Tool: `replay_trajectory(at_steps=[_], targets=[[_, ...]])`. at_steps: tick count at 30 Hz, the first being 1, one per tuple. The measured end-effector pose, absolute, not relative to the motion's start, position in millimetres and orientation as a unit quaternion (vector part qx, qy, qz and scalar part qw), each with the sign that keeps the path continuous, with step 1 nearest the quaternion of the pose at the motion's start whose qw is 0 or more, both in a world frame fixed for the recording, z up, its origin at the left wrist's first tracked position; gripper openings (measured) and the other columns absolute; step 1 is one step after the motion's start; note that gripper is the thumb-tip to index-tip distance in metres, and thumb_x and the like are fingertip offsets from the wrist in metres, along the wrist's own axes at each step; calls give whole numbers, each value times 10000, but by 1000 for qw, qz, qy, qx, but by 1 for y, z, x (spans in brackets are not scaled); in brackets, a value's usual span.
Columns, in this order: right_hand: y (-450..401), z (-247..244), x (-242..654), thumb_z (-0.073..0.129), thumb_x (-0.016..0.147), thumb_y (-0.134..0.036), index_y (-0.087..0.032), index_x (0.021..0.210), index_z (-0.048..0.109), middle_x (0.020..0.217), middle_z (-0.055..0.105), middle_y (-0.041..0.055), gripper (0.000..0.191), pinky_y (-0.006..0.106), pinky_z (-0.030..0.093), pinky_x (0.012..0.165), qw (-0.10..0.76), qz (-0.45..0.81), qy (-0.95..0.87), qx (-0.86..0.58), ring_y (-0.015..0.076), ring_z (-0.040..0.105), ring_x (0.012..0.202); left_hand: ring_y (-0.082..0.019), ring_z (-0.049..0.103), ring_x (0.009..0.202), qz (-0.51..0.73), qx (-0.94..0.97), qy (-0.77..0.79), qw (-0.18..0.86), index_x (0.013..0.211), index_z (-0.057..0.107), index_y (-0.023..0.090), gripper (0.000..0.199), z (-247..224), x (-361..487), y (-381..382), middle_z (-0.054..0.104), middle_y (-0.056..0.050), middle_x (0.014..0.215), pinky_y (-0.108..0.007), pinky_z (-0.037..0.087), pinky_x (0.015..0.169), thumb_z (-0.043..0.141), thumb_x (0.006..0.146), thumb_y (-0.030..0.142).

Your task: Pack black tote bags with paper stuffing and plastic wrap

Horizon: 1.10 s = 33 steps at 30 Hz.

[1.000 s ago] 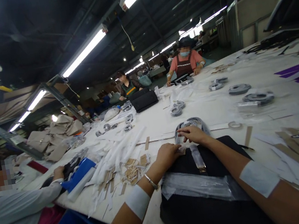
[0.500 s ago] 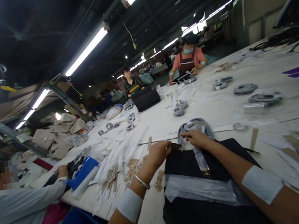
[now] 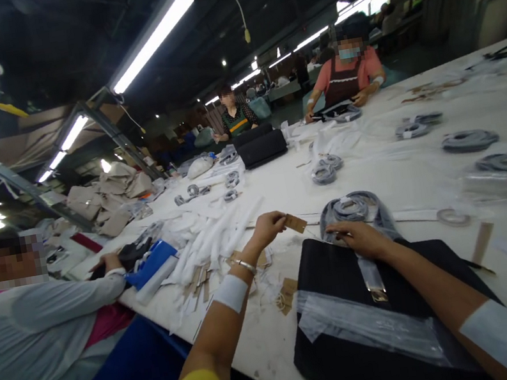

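A black bag lies flat on the table in front of me, with clear plastic wrap across its front and a wrapped metal clasp. My left hand pinches a brown card hang tag just beyond the bag's upper left corner. Over the bag's top edge, my right hand has its fingers drawn together; what lies between the tips is too small to make out. Right behind that hand is a coiled grey strap in plastic, partly covered by the fingers.
Loose hang tags with string lie left of the bag, near white plastic strips. Several coiled straps are spread across the table. A co-worker sits at the left; two others work across the table beside another black bag.
My left hand has drawn away from my right hand, carrying the tag out to the left of the bag's top edge. My view has shifted, so the bag appears lower and further right.
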State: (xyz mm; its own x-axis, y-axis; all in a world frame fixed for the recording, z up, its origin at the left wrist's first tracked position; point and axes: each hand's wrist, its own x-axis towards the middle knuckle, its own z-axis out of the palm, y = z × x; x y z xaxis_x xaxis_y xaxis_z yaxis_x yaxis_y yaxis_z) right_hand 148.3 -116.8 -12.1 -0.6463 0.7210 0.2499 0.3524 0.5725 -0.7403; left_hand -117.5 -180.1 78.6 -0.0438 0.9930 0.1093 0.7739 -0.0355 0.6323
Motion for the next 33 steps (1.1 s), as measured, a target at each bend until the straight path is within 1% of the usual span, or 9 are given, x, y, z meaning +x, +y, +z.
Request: replay_trajectory(at_steps=[8,11,15,19,23,26,28,30,33], targets=[[-124,-9,155,465,828,-197,-221,1103,719,1196,687,76,375,431,470,1014,289,315,-840,-333,265,631,1120,-170,638,750,273,660,671,198,926,753,139,175,57,-110,-122,712,-45,748,-277,495,790,617,822,177],[-126,-10,158,452,841,-240,-239,1145,700,1192,687,72,392,421,517,946,278,317,-840,-341,262,685,996,-188,643,835,282,641,687,196,872,759,135,138,39,-101,-117,731,-66,838,-290,485,849,651,786,144],[-128,-4,157,480,863,-313,-255,1280,616,1266,644,76,443,378,557,825,281,356,-820,-351,230,712,827,-161,640,756,322,611,695,199,1016,730,103,235,31,-93,-112,729,-79,852,-258,502,747,565,868,183],[-137,12,146,533,872,-425,-248,1401,505,1213,672,82,558,332,550,647,297,431,-772,-360,202,669,712,-122,621,694,371,629,649,215,1067,707,118,261,44,-92,-113,722,-56,869,-214,490,686,543,899,232],[-139,16,136,588,830,-519,-210,1250,649,1018,721,81,524,255,438,478,313,499,-717,-373,177,606,663,-118,617,709,407,654,596,225,1049,709,139,251,59,-91,-111,716,-45,868,-208,486,705,553,896,263],[-137,13,137,597,811,-590,-167,1089,728,714,666,38,523,234,366,454,313,531,-690,-380,140,530,561,-122,622,710,421,673,569,214,1038,714,150,246,65,-87,-109,717,-42,859,-215,488,715,559,890,270],[-136,11,139,602,807,-612,-159,1035,740,613,606,10,526,234,351,457,325,535,-681,-381,131,503,528,-126,626,717,410,681,573,198,1029,720,157,239,68,-86,-110,720,-39,859,-220,491,733,563,886,265],[-135,9,139,613,807,-610,-165,978,750,588,601,8,497,249,379,475,342,504,-692,-386,142,519,525,-133,631,738,395,681,589,184,1017,727,162,226,70,-86,-112,723,-35,862,-225,492,755,571,880,248],[-134,8,138,597,844,-550,-197,901,760,760,707,55,392,306,494,594,381,395,-746,-376,197,628,645,-143,630,747,384,670,611,174,985,737,155,204,71,-91,-118,722,-36,838,-235,489,764,586,861,216]])
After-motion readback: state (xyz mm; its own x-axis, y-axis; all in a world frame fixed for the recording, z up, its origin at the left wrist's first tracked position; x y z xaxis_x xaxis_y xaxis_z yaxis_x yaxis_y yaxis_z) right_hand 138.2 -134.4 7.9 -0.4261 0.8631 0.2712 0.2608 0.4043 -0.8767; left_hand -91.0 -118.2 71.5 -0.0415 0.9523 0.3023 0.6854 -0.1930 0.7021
